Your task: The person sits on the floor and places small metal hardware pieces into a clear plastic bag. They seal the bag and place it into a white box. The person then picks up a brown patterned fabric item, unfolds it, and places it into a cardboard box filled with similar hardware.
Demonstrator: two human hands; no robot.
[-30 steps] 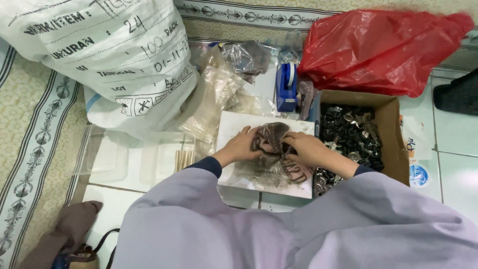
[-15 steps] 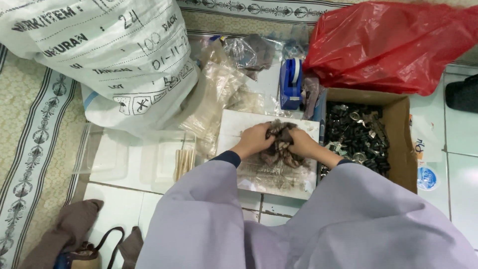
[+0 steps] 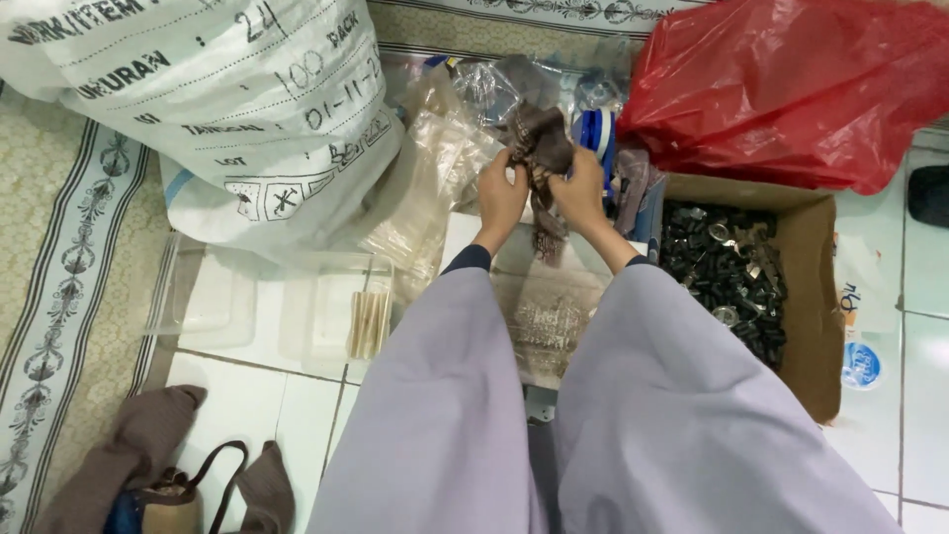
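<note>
Both hands, left hand [image 3: 502, 194] and right hand [image 3: 578, 190], pinch a crumpled brown fabric bundle [image 3: 539, 138], fingers closed around it, lifted above the white tray [image 3: 474, 237], probably to sort it.

The scene is evenly and fairly brightly lit by soft indoor light from overhead, with no hard shadows. A faint shade lies under the big white sack [image 3: 198, 109] and between the sleeves [image 3: 613, 415] at the bottom. Glare shows on the red plastic bag [image 3: 791, 89] in bright streaks, and on the crumpled clear bags [image 3: 445, 168], which wash out pale. The white floor tiles [image 3: 924, 396] look slightly overexposed. The dark pieces in the cardboard box [image 3: 811, 297] lose detail. Focus is sharp in the middle; the lines of the patterned rug [image 3: 59, 277] bow at the left edge from the wide lens.
</note>
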